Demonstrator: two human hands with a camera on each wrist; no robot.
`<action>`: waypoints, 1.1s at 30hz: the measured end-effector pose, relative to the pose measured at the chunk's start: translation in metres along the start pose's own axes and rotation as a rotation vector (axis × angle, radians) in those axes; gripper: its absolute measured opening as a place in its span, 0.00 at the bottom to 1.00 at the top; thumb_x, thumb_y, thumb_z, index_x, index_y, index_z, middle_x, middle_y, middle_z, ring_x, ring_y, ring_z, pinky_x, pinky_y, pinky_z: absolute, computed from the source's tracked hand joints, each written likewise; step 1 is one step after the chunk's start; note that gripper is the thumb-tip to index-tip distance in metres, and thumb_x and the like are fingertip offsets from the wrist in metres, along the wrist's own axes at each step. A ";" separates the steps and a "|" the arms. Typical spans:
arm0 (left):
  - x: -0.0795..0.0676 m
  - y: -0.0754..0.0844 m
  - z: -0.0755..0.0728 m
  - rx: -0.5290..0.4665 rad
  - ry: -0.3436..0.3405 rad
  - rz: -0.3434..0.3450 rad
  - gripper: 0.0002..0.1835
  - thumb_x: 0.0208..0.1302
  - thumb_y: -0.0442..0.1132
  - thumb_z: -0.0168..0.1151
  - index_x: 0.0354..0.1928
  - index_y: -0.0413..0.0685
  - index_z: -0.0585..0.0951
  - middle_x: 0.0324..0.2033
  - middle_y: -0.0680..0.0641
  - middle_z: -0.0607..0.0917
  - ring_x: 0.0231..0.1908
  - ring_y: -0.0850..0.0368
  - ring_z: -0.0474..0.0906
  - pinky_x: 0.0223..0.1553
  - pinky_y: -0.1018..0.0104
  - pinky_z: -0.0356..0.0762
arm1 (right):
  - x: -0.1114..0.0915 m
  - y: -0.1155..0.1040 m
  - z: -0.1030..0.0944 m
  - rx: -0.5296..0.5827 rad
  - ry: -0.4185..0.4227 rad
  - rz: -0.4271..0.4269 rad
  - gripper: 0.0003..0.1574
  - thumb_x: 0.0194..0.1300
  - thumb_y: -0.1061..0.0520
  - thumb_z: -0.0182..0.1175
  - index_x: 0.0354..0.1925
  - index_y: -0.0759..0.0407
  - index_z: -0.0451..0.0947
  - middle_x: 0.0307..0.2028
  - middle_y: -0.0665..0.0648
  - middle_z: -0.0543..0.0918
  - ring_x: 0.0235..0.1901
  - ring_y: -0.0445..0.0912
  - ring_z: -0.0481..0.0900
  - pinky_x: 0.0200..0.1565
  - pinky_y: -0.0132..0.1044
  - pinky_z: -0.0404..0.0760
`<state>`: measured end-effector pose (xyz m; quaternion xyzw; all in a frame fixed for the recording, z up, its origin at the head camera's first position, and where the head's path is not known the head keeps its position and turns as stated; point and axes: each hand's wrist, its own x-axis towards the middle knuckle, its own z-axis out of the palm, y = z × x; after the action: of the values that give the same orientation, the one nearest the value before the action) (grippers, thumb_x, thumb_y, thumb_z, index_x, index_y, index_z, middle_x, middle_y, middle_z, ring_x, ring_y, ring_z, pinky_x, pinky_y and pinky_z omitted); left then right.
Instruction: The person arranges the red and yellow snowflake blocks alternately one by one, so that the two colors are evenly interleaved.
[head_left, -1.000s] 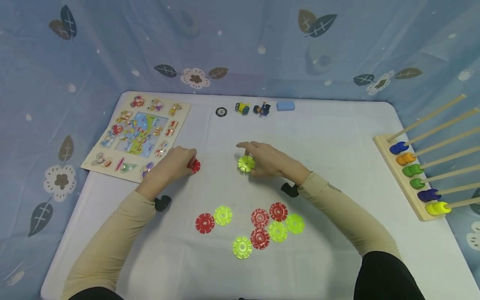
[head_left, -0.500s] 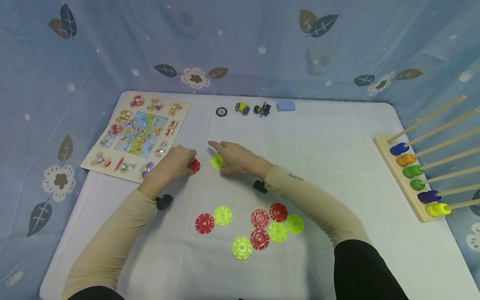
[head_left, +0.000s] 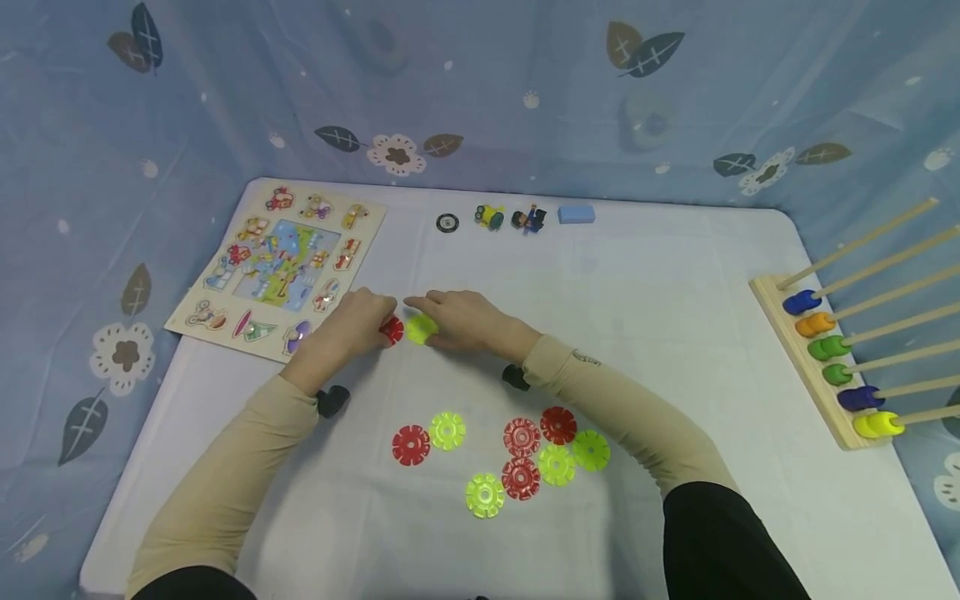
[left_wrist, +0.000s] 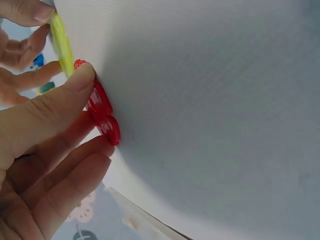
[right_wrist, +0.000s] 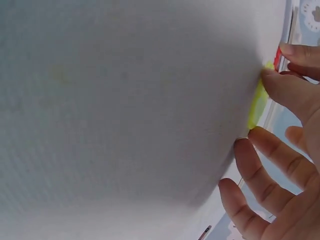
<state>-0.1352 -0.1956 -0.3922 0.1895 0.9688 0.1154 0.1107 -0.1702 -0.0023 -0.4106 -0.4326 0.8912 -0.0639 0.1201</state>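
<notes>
My left hand (head_left: 358, 323) pinches a red notched plastic disc (head_left: 392, 330) between thumb and fingers; in the left wrist view the red disc (left_wrist: 102, 107) is seen nearly edge-on. Facing it, my right hand (head_left: 467, 322) holds a yellow-green notched disc (head_left: 421, 328) by thumb and fingertips, its other fingers spread in the right wrist view. The two discs are side by side, edges close together, and overlap slightly in the left wrist view. Nearer the person lie several more discs, among them a red disc (head_left: 411, 445) and a yellow-green disc (head_left: 484, 496).
A wooden puzzle board (head_left: 276, 267) lies at the back left, close to the left hand. Along the back edge are a black ring (head_left: 447, 222), two small toy figures (head_left: 529, 218) and a blue block (head_left: 576, 215). At the right stands a wooden peg rack (head_left: 813, 367) with coloured beads.
My right hand has moved left with the yellow-green disc, from mid-table to right beside the red one. The left hand has stayed nearly still. The loose discs have not moved.
</notes>
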 end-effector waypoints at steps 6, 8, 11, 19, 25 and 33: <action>0.000 0.003 0.000 0.024 0.019 0.001 0.15 0.42 0.32 0.77 0.26 0.40 0.77 0.19 0.46 0.79 0.24 0.51 0.74 0.30 0.60 0.72 | -0.006 0.005 -0.004 -0.007 -0.011 -0.013 0.39 0.64 0.41 0.61 0.69 0.48 0.64 0.55 0.50 0.79 0.47 0.44 0.81 0.49 0.40 0.79; 0.000 0.004 0.000 0.030 0.024 0.001 0.15 0.42 0.32 0.77 0.26 0.40 0.76 0.19 0.46 0.79 0.25 0.51 0.74 0.30 0.60 0.72 | -0.012 0.010 -0.007 0.007 -0.014 -0.012 0.35 0.64 0.41 0.61 0.66 0.48 0.67 0.56 0.50 0.79 0.51 0.43 0.80 0.52 0.41 0.79; 0.000 0.006 -0.001 0.034 0.022 -0.005 0.15 0.42 0.32 0.77 0.26 0.39 0.77 0.19 0.46 0.79 0.25 0.50 0.74 0.30 0.59 0.72 | -0.027 0.019 -0.013 0.029 -0.006 -0.026 0.31 0.65 0.43 0.61 0.63 0.50 0.72 0.55 0.51 0.80 0.53 0.45 0.80 0.54 0.42 0.78; 0.000 0.009 -0.004 0.050 0.014 -0.025 0.13 0.43 0.30 0.76 0.29 0.38 0.78 0.22 0.44 0.81 0.27 0.49 0.76 0.32 0.58 0.74 | -0.083 0.046 -0.029 0.082 -0.002 -0.011 0.27 0.63 0.47 0.64 0.58 0.54 0.76 0.49 0.55 0.84 0.47 0.48 0.83 0.51 0.45 0.79; 0.000 0.009 -0.003 0.067 0.025 -0.019 0.14 0.43 0.31 0.76 0.28 0.38 0.78 0.22 0.43 0.81 0.26 0.49 0.77 0.31 0.58 0.75 | -0.122 0.058 -0.026 0.101 -0.045 0.044 0.24 0.61 0.48 0.66 0.55 0.52 0.79 0.46 0.52 0.86 0.47 0.47 0.83 0.52 0.46 0.79; -0.001 0.010 -0.002 0.063 0.020 -0.019 0.14 0.44 0.31 0.76 0.29 0.37 0.78 0.22 0.43 0.82 0.26 0.50 0.77 0.30 0.58 0.74 | -0.163 0.049 -0.012 0.125 -0.136 -0.017 0.27 0.54 0.48 0.71 0.53 0.48 0.80 0.49 0.50 0.83 0.46 0.46 0.82 0.51 0.46 0.79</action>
<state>-0.1314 -0.1875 -0.3874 0.1826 0.9747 0.0857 0.0961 -0.1129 0.1560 -0.3840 -0.4351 0.8717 -0.0908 0.2064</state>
